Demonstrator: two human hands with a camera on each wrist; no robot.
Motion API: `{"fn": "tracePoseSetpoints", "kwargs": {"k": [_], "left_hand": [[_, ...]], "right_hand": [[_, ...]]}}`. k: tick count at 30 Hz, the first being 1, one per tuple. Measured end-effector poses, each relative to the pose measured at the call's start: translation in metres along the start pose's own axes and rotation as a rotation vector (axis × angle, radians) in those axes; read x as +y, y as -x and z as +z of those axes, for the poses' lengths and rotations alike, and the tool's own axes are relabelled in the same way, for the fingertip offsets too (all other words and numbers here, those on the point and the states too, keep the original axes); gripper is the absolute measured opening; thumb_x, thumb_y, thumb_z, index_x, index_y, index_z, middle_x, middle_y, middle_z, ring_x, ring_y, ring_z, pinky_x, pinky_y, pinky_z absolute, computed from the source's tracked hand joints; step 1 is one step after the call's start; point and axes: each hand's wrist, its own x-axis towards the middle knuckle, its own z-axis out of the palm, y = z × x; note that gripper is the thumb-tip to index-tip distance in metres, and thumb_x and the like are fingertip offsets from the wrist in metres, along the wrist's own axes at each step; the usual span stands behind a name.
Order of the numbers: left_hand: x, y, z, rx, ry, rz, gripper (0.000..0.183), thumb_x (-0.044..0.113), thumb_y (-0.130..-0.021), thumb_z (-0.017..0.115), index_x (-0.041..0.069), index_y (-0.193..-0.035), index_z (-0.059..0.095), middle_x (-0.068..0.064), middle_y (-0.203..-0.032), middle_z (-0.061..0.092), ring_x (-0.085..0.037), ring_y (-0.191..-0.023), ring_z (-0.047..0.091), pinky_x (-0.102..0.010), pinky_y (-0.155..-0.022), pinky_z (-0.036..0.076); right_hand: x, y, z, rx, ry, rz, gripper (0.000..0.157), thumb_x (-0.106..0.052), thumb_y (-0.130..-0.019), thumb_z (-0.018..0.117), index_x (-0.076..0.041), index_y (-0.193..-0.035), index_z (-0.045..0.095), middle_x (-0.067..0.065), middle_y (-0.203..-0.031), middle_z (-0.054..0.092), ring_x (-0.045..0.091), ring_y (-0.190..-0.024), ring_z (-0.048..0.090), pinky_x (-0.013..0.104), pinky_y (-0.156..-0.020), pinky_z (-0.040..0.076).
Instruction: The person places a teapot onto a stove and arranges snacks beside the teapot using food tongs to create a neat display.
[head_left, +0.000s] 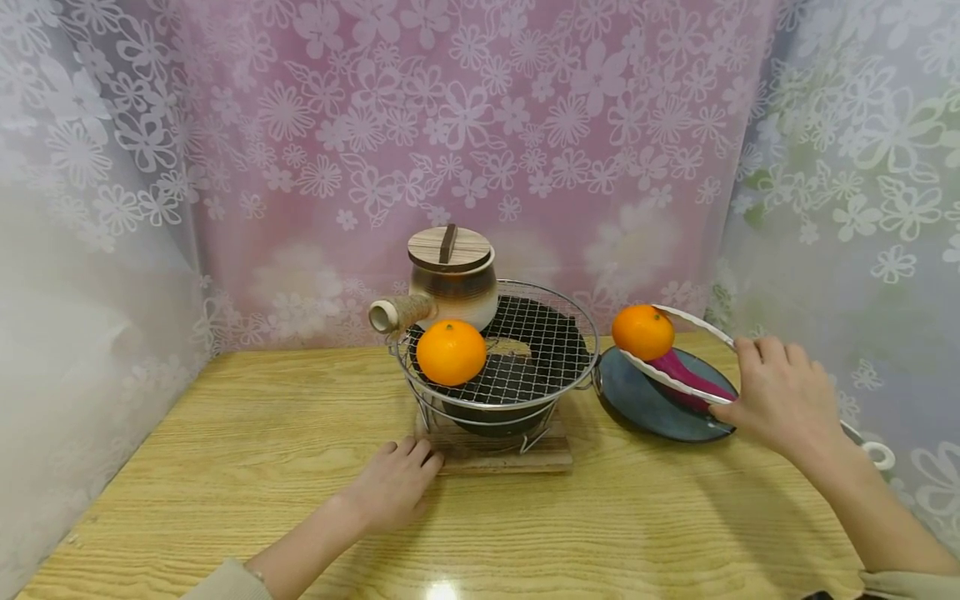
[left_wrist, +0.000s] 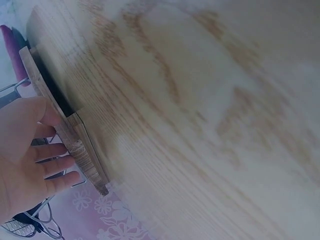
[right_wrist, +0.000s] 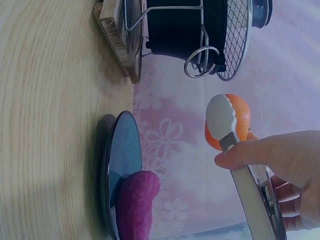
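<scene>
My right hand (head_left: 787,404) grips white-tipped tongs (head_left: 678,383), and an orange (head_left: 642,332) is pinched between their tips. This orange hangs above a dark plate (head_left: 637,396), on which a long purple vegetable (right_wrist: 135,207) lies, its exact kind unclear. Left of them stands a round tabletop grill with a wire rack (head_left: 536,333) on a wooden board (head_left: 510,462). Another orange (head_left: 452,352) sits on the rack's front left. My left hand (head_left: 397,483) rests its fingers against the board's front left corner; the left wrist view shows them fairly straight.
A side-handled clay pot (head_left: 472,296) with a wooden lid (head_left: 448,248) stands at the rack's back left, its handle (head_left: 405,312) pointing left. Flowered curtains (head_left: 480,125) enclose the back and sides of the wood-grain table (head_left: 247,433).
</scene>
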Motion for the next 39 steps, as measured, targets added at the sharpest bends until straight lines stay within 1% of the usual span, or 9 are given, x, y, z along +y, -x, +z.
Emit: {"fn": "tracePoseSetpoints", "kwargs": {"k": [5, 16, 23, 31, 39], "left_hand": [[0.0, 0.0, 0.0, 0.005, -0.003, 0.002, 0.047, 0.034, -0.079, 0.067, 0.008, -0.117, 0.056, -0.009, -0.108, 0.051, -0.026, -0.096, 0.05, -0.035, -0.072, 0.043], [-0.001, 0.0, -0.001, 0.014, -0.003, 0.006, 0.045, 0.032, -0.081, 0.066, 0.007, -0.117, 0.055, -0.01, -0.108, 0.051, -0.026, -0.096, 0.051, -0.034, -0.072, 0.043], [-0.001, 0.0, -0.001, 0.018, -0.005, 0.003, 0.045, 0.032, -0.08, 0.067, 0.007, -0.116, 0.056, -0.009, -0.108, 0.051, -0.026, -0.096, 0.051, -0.035, -0.072, 0.043], [-0.001, 0.0, 0.0, 0.008, -0.007, 0.006, 0.046, 0.032, -0.08, 0.068, 0.007, -0.117, 0.055, -0.009, -0.108, 0.051, -0.026, -0.096, 0.051, -0.035, -0.073, 0.043], [-0.001, 0.0, 0.0, 0.003, -0.007, 0.003, 0.046, 0.033, -0.08, 0.067, 0.008, -0.117, 0.055, -0.009, -0.108, 0.051, -0.026, -0.096, 0.05, -0.035, -0.072, 0.043]], "right_hand": [[-0.001, -0.001, -0.005, 0.001, -0.005, 0.004, 0.082, -0.03, -0.05, 0.086, 0.012, -0.109, 0.048, 0.031, -0.096, 0.048, 0.049, -0.082, 0.042, 0.055, -0.061, 0.037], [-0.002, -0.006, -0.018, 0.008, -0.021, 0.002, 0.084, -0.03, -0.05, 0.086, 0.012, -0.11, 0.047, 0.032, -0.097, 0.047, 0.047, -0.081, 0.042, 0.055, -0.062, 0.037], [-0.002, -0.007, -0.024, 0.034, -0.025, -0.008, 0.083, -0.03, -0.049, 0.086, 0.011, -0.11, 0.047, 0.032, -0.099, 0.047, 0.049, -0.083, 0.042, 0.057, -0.063, 0.037], [-0.005, -0.007, -0.031, 0.067, -0.01, -0.031, 0.083, -0.031, -0.048, 0.084, 0.011, -0.11, 0.048, 0.031, -0.098, 0.048, 0.048, -0.081, 0.043, 0.055, -0.061, 0.037], [-0.009, -0.006, -0.038, 0.096, -0.001, -0.054, 0.087, -0.032, -0.045, 0.087, 0.011, -0.11, 0.049, 0.031, -0.099, 0.049, 0.049, -0.084, 0.043, 0.057, -0.062, 0.037]]}}
